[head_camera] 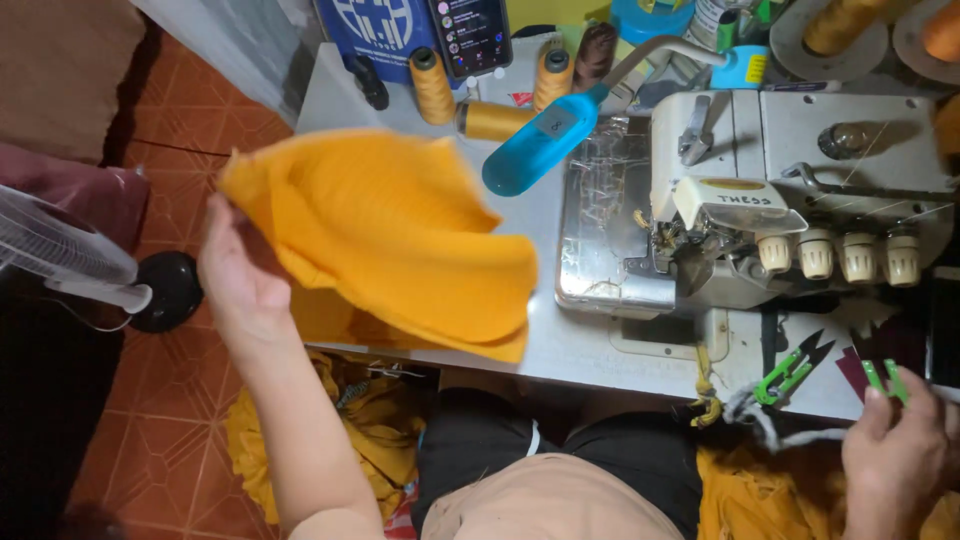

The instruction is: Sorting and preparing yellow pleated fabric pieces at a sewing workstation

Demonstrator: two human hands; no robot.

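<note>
A white overlock sewing machine [800, 190] sits on the pale table [590, 350], with yellow thread spools [432, 85] and a phone [471, 35] behind it, a blue lamp head [540, 140] alongside, and a fan [60, 250] on the tiled floor [150, 420]

Grey sewing table [590, 350]: overlock machine [780, 200], thread cones [432, 85], green snips [790, 372], blue lamp [540, 140], phone [472, 35].

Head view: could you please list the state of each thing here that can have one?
Left hand: gripping the folded orange knit fabric, lifted and blurred.
Right hand: fingers closed on green thread snips.
Second green thread snips: lying on the table, blades open.
Smartphone: screen lit.
White overlock sewing machine: threaded.
</note>
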